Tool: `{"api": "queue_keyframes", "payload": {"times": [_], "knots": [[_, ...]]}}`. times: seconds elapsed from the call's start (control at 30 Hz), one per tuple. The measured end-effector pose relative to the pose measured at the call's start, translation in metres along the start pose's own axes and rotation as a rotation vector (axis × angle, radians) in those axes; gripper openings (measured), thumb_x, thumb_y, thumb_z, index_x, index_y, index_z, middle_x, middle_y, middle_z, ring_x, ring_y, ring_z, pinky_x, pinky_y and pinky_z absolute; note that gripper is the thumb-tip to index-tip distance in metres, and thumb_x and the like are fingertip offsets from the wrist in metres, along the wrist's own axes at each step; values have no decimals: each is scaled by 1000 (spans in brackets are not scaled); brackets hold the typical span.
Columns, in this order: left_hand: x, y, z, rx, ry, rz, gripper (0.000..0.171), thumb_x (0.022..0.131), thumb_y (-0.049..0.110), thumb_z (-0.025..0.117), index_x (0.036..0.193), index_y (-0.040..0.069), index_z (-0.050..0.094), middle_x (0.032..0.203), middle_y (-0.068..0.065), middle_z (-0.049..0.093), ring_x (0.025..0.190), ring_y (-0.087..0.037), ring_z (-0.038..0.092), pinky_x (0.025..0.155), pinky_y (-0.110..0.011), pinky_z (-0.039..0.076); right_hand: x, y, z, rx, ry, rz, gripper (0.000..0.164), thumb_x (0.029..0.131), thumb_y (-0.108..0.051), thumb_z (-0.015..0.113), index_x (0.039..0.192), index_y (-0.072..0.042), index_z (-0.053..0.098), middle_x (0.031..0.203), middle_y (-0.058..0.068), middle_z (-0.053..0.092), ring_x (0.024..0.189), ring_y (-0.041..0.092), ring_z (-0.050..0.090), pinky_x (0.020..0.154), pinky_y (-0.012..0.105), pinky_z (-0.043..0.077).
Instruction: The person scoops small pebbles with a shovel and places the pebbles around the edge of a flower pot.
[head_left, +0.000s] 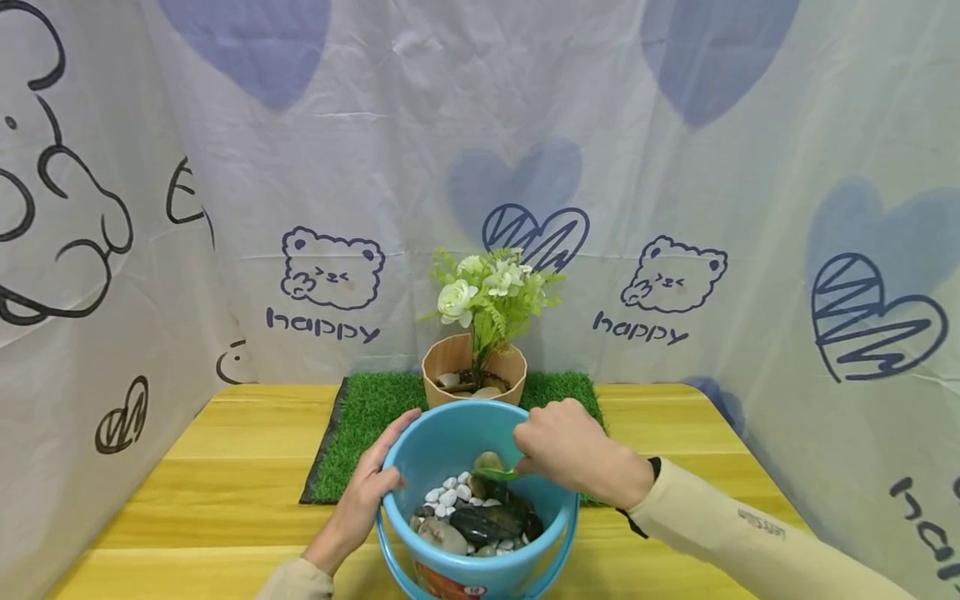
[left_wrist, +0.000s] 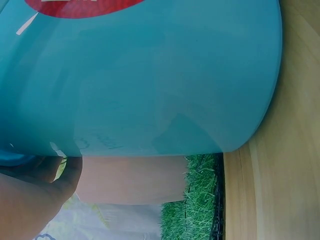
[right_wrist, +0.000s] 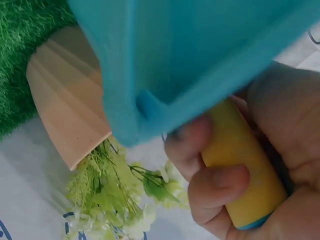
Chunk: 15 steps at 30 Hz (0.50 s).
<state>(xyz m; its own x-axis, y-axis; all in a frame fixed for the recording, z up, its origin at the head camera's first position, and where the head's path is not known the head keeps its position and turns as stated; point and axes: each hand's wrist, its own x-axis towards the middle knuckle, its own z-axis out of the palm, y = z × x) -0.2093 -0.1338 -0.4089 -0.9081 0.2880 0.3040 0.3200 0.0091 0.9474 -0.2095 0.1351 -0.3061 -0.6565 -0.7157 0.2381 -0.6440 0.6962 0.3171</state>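
Printed fabric backdrop [head_left: 465, 117], marked with hearts, bears and "happy", fills the upper half and both sides of the frame, apparently to screen the work area. Wood-grain table [head_left: 225, 467] spans the lower half and provides a level base. Artificial grass mat [head_left: 367, 417] lies on the table at center, probably as a display surface.

Blue bucket [head_left: 450, 437] stands upright at lower center. Its bail handle [head_left: 387, 554] hangs on the near side, leaving the mouth accessible. Ribbed planter [right_wrist: 70, 95] stands on the mat behind the bucket and holds upright white flowers [head_left: 495, 292]; stones around the stem likely act as ballast.

Left hand [head_left: 367, 483] pinches the bucket rim at its left side, thumb inside and fingers outside; this grip likely prevents tipping. Right hand [head_left: 573, 446] is over the right part of the bucket, fingers wrapped around the yellow handle [right_wrist: 245, 165] of a hand tool, presumably for control. Its green blade [head_left: 497, 474] points left within the bucket; the tool type cannot be confirmed.

Black stone [head_left: 487, 523] occupies the bucket's near right area. Tan stone [head_left: 442, 536] sits to its left. White pebbles [head_left: 447, 497] cluster behind both.
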Motion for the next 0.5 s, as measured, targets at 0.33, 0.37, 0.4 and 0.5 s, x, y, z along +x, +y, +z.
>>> {"api": "queue_keyframes", "payload": {"times": [0.33,0.37,0.4,0.5], "knots": [[-1,0,0,15,6,-6,81,74,4,40,153,20,32,153,-19,37,130,-46,45,95,-50,48,-5,0,14,-68,159,-53,53,73,-51,76,50,-26,36,51,-13,24,45,2,24,41,19,15],[0,0,0,15,6,-3,81,74,4,41,153,20,32,153,-19,37,130,-46,45,95,-50,48,-6,1,15,-73,174,-64,46,73,-51,76,50,-26,44,50,-13,31,44,2,29,40,19,18],[0,-1,-1,15,5,-1,81,74,5,41,153,20,32,153,-19,37,130,-46,45,95,-49,47,-7,2,17,-72,188,-74,39,73,-51,75,53,-27,53,51,-14,39,45,2,36,40,18,21],[0,-2,-1,13,-4,9,81,74,4,41,153,20,32,153,-20,37,130,-46,45,95,-48,47,-9,5,22,-66,233,-98,24,73,-50,75,65,-28,70,58,-13,57,52,3,51,42,17,31]]}}
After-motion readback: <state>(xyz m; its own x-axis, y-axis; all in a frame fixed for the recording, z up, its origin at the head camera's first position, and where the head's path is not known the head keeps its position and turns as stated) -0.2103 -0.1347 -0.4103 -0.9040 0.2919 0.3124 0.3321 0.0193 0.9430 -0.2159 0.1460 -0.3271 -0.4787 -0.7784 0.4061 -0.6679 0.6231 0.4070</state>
